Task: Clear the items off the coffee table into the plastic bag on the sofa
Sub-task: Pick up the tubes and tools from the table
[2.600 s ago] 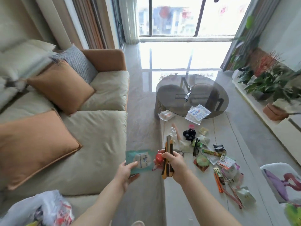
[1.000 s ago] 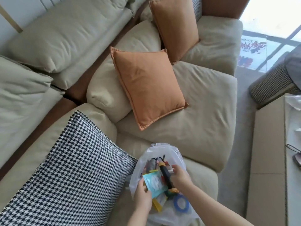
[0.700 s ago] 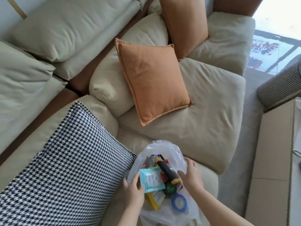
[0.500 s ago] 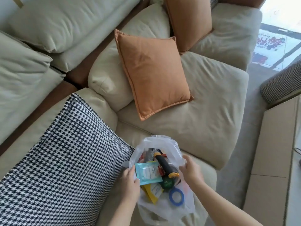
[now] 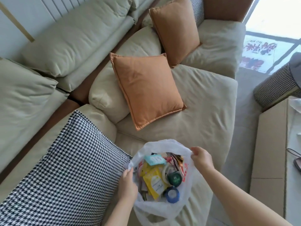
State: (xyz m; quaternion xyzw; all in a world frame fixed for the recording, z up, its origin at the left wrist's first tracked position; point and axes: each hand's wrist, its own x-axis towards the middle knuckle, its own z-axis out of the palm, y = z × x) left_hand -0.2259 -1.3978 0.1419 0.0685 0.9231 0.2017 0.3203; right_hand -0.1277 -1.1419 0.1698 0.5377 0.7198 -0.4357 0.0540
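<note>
A white plastic bag (image 5: 162, 209) sits on the beige sofa (image 5: 195, 115), its mouth held wide. My left hand (image 5: 128, 185) pinches the bag's left rim and my right hand (image 5: 202, 160) pinches the right rim. Inside lie a teal packet (image 5: 154, 159), a yellow packet (image 5: 154, 185), a dark green round lid (image 5: 174, 177), a blue tape roll (image 5: 171, 194) and other small items. The coffee table (image 5: 273, 152) runs along the right edge, only partly in view.
A black-and-white houndstooth cushion (image 5: 65, 176) lies just left of the bag. Two orange cushions (image 5: 146, 90) lean on the sofa behind it. A houndstooth stool (image 5: 276, 88) stands at the far right. Dark items (image 5: 297, 163) rest on the table's edge.
I carried a utility knife, a red item and a teal packet from the table and dropped them into the bag. Both hands then let go and took hold of the bag's rim, spreading it.
</note>
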